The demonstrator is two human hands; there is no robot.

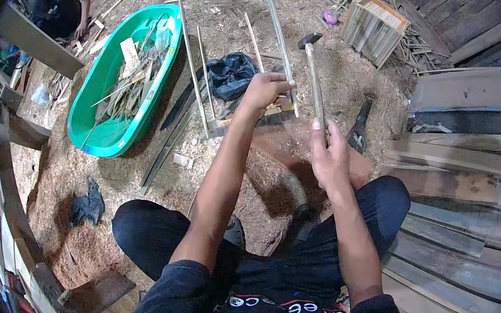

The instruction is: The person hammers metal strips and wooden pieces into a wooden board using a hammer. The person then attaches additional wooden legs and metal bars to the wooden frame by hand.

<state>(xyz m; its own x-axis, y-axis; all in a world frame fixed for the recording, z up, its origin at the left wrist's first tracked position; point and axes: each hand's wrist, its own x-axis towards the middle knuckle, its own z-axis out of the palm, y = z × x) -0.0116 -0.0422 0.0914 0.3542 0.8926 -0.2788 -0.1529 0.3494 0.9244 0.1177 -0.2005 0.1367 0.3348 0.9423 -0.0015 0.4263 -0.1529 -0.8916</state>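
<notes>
In the head view, the right hand point(330, 157) has its grip wrapped around the lower handle of a hammer point(316, 83), whose dark head points up and away from the person's body. The left hand point(265, 89) reaches further forward, its fingertips at the near part of a long wooden strip point(278, 28); whether the grip pinches the strip cannot be told. The strip lies beside 3 other narrow strips, and their near ends run toward a short crosspiece close to the hands. A black plastic bag point(229, 76) lies just left of the left hand, and further left stands a green tub point(83, 117) holding wood scraps. A slatted wooden box point(372, 31) stands beyond the hammer on the shavings-covered ground. Boards point(456, 263) lie along the right side; another person point(59, 11) crouches at upper left.
</notes>
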